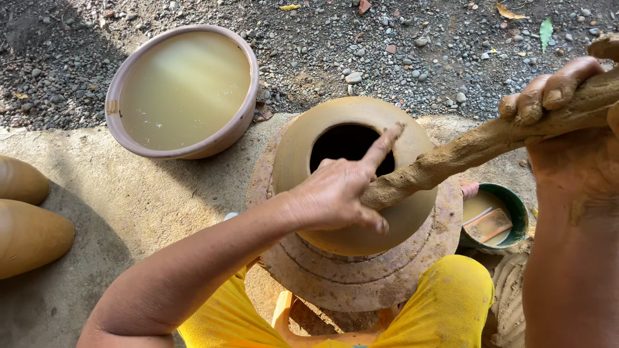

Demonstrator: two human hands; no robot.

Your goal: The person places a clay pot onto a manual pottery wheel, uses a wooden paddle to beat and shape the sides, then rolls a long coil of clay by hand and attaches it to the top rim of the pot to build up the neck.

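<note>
Clay coil (pixel 464 151) gripped both hands (pixel 335 193), forefinger extended.

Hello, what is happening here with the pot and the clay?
A person works on a round clay pot that sits on a clay-caked disc. The left hand presses a thick clay coil onto the pot's shoulder, while the right hand holds the coil's other end up. A basin of cloudy water stands nearby.
</note>
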